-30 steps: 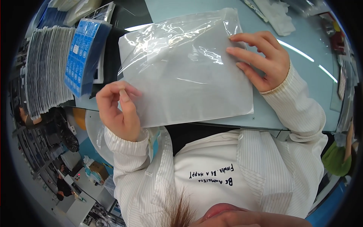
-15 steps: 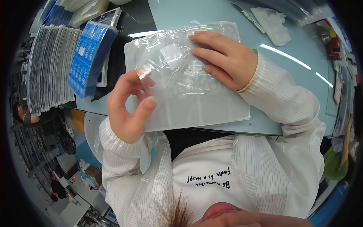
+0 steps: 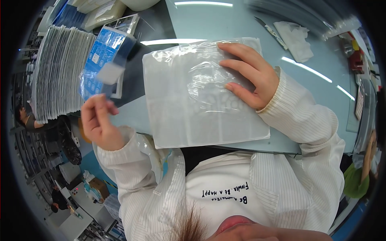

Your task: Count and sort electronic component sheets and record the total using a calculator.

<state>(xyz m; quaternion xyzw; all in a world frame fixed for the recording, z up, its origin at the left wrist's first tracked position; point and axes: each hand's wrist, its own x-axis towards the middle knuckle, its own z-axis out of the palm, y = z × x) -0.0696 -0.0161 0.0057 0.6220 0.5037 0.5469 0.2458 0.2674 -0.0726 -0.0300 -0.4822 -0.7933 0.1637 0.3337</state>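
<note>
A stack of clear plastic sheets or bags [image 3: 181,116], glossy and whitish, lies on the table before me. My right hand [image 3: 255,78] rests on its right part, fingers spread and slightly bent. Out to the left, past the stack's edge, my left hand [image 3: 100,122] pinches a thin clear plastic film with a white square piece [image 3: 110,73] on it. The square is smeared by motion, and the film's outline is hard to make out. Behind it stands a blue printed pack [image 3: 96,56] in clear wrap, partly covered by the film.
A tall row of thin packed sheets [image 3: 60,76] stands at the far left. At the back right lie a knife [image 3: 271,33] and a crumpled white tissue [image 3: 293,40]. The glass-topped table [image 3: 213,20] has its near edge close to my body.
My left hand has moved left off the stack, taking the clear film with the white square along. My right hand stays on the stack, which sits slightly lower and further right in view.
</note>
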